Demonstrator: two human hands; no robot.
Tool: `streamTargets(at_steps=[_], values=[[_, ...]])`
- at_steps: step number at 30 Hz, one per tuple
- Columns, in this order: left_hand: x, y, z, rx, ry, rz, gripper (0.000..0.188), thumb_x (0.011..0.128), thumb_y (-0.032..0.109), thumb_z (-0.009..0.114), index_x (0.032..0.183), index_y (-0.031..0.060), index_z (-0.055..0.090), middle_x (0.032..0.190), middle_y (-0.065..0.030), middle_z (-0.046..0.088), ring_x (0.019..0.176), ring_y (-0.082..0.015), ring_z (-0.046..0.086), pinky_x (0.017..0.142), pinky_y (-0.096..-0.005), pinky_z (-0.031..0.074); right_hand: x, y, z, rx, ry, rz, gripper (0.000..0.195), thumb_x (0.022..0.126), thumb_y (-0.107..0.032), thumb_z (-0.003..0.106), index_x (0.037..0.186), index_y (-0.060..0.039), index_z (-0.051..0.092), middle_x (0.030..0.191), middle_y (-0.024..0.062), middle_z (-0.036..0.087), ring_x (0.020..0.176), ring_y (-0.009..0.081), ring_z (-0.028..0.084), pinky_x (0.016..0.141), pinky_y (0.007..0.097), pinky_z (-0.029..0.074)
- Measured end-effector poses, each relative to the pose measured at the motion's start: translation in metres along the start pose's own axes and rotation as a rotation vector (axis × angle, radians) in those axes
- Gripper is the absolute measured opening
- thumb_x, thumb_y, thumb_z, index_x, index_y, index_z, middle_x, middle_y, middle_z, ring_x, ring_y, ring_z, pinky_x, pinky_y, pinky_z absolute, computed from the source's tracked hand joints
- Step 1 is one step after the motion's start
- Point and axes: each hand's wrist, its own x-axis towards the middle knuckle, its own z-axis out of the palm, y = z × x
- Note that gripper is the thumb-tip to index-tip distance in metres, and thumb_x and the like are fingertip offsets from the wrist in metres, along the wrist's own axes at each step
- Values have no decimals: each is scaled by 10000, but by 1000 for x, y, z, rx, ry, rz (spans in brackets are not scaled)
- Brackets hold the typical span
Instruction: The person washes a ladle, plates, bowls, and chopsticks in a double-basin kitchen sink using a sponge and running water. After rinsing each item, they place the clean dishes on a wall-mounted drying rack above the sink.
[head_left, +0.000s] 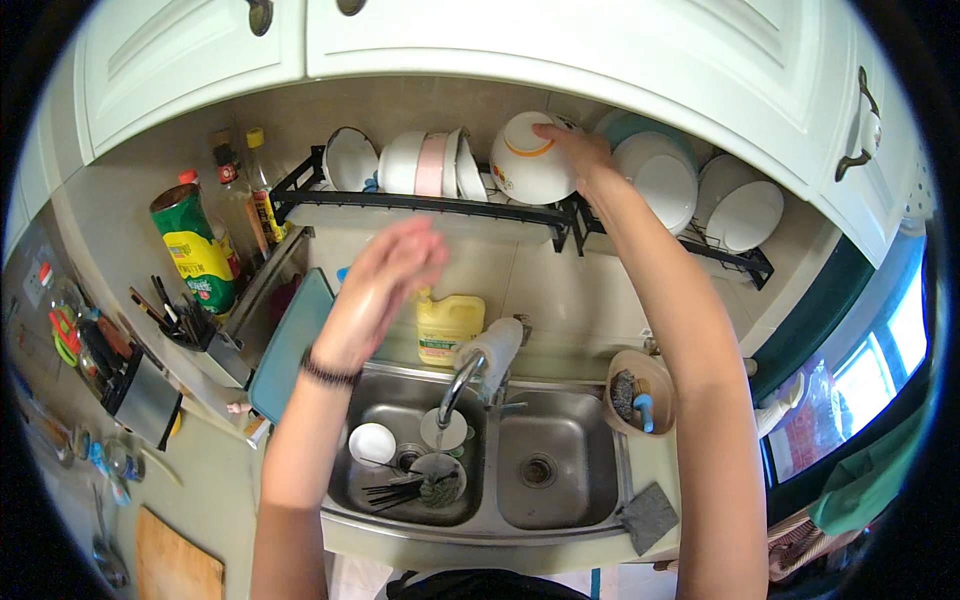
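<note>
My right hand (581, 154) holds a white ceramic bowl (529, 169) with an orange ring round its foot, tilted base outward on the black wire dish rack (450, 206). My left hand (401, 259), blurred, is raised in front of the wall below the rack and holds nothing visible; a dark beaded bracelet is on its wrist. White bowls, one with a pink band (430, 165), stand left of the held bowl. Under the faucet (454, 397) in the left sink basin (360, 491) lie a white dish (372, 444), other dishes, dark chopsticks (394, 493) and a scouring pad (439, 489).
A yellow jug (450, 326) stands behind the sink. The right basin (556, 457) adjoins the left. A tub (664, 390) with a brush and a grey cloth (649, 517) are at right. Bottles, a teal board (289, 345) and a utensil holder (214, 356) stand left. White cabinets (525, 37) overhang the rack.
</note>
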Motion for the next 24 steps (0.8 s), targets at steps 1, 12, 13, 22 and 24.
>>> streamTargets(at_steps=[1, 12, 13, 22, 24], values=[[-24, -9, -15, -13, 7, -48, 431, 912, 198, 567, 1289, 32, 441, 1197, -102, 563, 1114, -214, 558, 958, -338, 451, -2, 2, 4, -30, 0, 16, 574, 638, -176, 825, 1046, 139, 574, 1037, 224, 621, 868, 288, 639, 771, 344, 531], [-209, -177, -224, -113, 628, -558, 235, 897, 120, 547, 1121, 49, 554, 1045, -77, 634, 959, -184, 625, 786, -297, 509, 9, 28, 7, -472, -157, -106, 739, 769, -570, 659, 1208, 14, 551, 1221, 151, 567, 1134, 231, 512, 984, 310, 362], [-217, -191, -236, -92, 661, -587, 240, 888, 140, 562, 1111, 53, 551, 1046, -72, 633, 941, -182, 623, 776, -295, 500, 8, 29, 2, -411, -240, -54, 765, 767, -591, 648, 1229, 9, 542, 1243, 147, 552, 1172, 227, 477, 1006, 307, 329], [-245, -343, -276, 73, 630, -657, 174, 874, 69, 557, 1040, 17, 572, 899, -80, 629, 789, -158, 631, 632, -285, 511, -242, 157, 30, -99, 464, -510, 131, 943, -133, 518, 1014, -30, 559, 926, 33, 558, 844, 106, 514, 765, 242, 430], [-224, -398, -251, 141, 444, -702, 219, 864, 91, 586, 1054, -14, 560, 902, -108, 626, 768, -181, 631, 623, -288, 516, -335, 259, 36, 269, 391, -276, 42, 924, -67, 502, 941, -37, 525, 879, 31, 503, 788, 109, 462, 700, 240, 407]])
